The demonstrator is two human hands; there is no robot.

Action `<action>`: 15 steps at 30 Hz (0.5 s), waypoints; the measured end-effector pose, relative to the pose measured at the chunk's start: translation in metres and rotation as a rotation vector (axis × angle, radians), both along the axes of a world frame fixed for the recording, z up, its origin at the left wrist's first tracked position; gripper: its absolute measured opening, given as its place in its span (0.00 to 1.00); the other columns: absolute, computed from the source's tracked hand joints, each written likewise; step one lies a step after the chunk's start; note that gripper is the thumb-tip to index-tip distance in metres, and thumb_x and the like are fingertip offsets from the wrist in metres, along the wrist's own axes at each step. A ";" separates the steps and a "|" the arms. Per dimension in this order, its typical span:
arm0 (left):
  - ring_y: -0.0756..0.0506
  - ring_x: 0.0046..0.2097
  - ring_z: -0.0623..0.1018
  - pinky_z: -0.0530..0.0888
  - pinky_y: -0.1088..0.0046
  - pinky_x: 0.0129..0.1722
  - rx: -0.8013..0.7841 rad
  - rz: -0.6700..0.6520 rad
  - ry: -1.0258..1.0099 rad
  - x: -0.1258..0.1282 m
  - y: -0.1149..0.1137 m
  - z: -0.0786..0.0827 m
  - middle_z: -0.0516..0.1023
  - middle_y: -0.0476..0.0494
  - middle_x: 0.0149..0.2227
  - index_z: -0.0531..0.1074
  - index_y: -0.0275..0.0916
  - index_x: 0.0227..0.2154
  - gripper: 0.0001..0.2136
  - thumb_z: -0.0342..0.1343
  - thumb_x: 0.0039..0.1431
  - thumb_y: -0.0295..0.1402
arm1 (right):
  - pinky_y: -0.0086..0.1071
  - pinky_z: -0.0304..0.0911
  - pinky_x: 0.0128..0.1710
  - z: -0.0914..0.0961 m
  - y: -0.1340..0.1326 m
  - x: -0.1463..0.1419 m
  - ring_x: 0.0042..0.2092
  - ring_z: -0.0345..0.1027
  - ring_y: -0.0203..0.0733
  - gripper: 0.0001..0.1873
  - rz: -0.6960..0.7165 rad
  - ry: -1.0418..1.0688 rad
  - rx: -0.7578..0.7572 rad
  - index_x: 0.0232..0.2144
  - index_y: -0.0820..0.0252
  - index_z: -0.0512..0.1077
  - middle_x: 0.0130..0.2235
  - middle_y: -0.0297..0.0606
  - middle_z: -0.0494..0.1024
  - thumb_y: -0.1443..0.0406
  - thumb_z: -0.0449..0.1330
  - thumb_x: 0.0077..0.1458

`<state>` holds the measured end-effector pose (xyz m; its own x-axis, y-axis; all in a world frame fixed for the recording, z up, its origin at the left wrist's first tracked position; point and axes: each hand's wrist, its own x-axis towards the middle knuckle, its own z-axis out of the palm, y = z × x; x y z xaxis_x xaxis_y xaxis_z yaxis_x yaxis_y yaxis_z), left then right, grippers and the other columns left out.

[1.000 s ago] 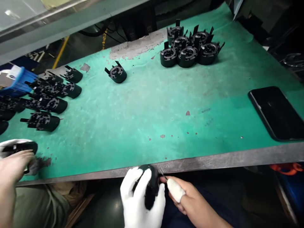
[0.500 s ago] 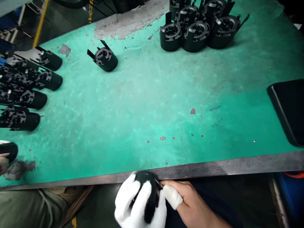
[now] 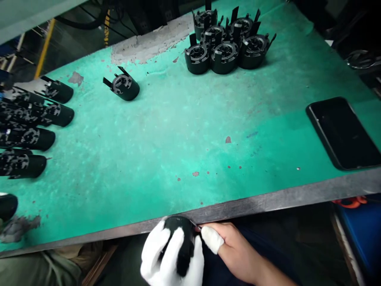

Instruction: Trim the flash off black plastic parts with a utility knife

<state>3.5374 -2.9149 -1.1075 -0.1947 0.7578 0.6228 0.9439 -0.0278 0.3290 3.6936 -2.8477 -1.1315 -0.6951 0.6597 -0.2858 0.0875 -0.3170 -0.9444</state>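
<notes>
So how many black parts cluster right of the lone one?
6 visible: front-left part, front-middle part, front-right part, back-left part, back-right part, middle-row part; more may hide.

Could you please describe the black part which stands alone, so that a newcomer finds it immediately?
On the green table, find the bare grey patch at the far edge. Slightly below and left of it stands a pronged black part. Unlike the clusters to either side, it touches no other part.
</notes>
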 end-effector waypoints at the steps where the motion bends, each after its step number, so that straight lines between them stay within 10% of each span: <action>1: 0.33 0.45 0.81 0.82 0.50 0.42 0.008 0.004 0.002 0.000 0.000 0.000 0.75 0.38 0.41 0.75 0.34 0.36 0.19 0.74 0.40 0.20 | 0.34 0.63 0.42 -0.001 0.001 0.001 0.38 0.69 0.42 0.22 0.010 0.014 -0.007 0.31 0.58 0.74 0.32 0.33 0.76 0.55 0.48 0.71; 15: 0.32 0.48 0.80 0.83 0.46 0.45 0.041 0.003 -0.069 0.001 -0.005 -0.007 0.72 0.44 0.39 0.76 0.37 0.34 0.19 0.74 0.38 0.19 | 0.33 0.64 0.42 -0.002 -0.004 -0.001 0.38 0.71 0.42 0.20 0.009 -0.123 0.062 0.33 0.56 0.75 0.34 0.35 0.78 0.56 0.49 0.70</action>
<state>3.5385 -2.9195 -1.1149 -0.2404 0.7314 0.6381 0.9193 -0.0394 0.3915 3.6929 -2.8517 -1.1333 -0.6631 0.6728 -0.3281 0.2065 -0.2568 -0.9441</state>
